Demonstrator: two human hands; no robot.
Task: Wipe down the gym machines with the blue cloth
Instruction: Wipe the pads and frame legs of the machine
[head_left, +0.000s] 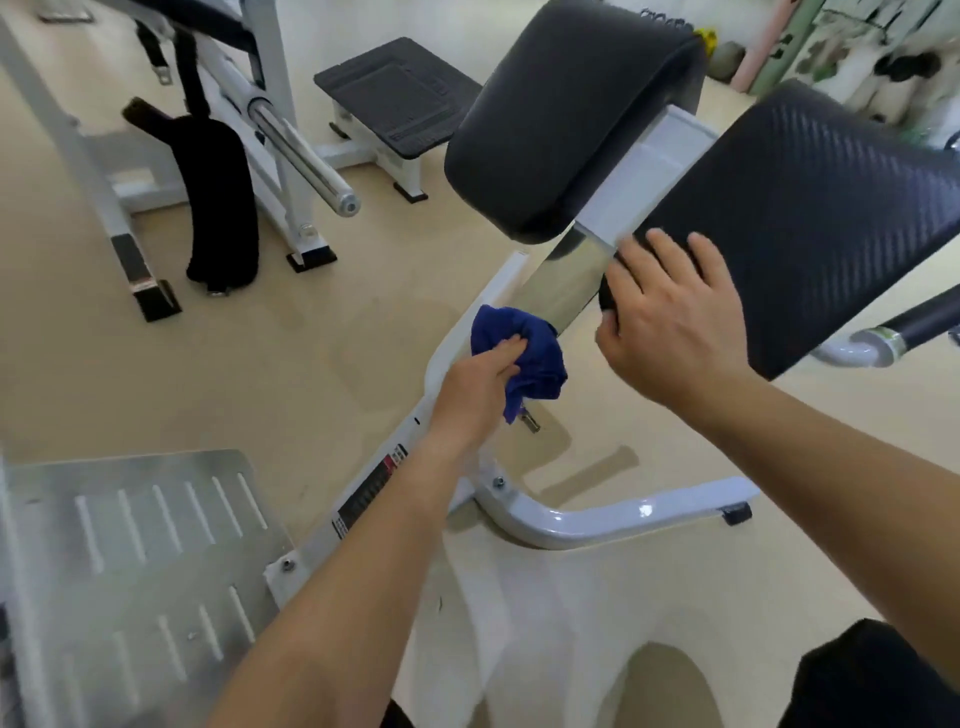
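Observation:
A white-framed gym machine (613, 512) with two black pads stands in front of me. My left hand (480, 387) grips a bunched blue cloth (524, 353) and holds it against the foot of the chrome post (563, 283), where the post meets the white frame. My right hand (675, 322) rests on the near edge of the right black pad (810, 208), fingers spread over the top and thumb under the rim. The left black pad (566, 119) sits higher, behind the post. A small pin below the cloth is partly hidden by it.
A ribbed metal footplate (135, 545) lies at the lower left. Behind it stand another white machine with a chrome bar (306, 156), a hanging black strap pad (218, 197) and a black step platform (395, 93). A black-gripped handle (914, 327) juts out at right. Beige floor all around.

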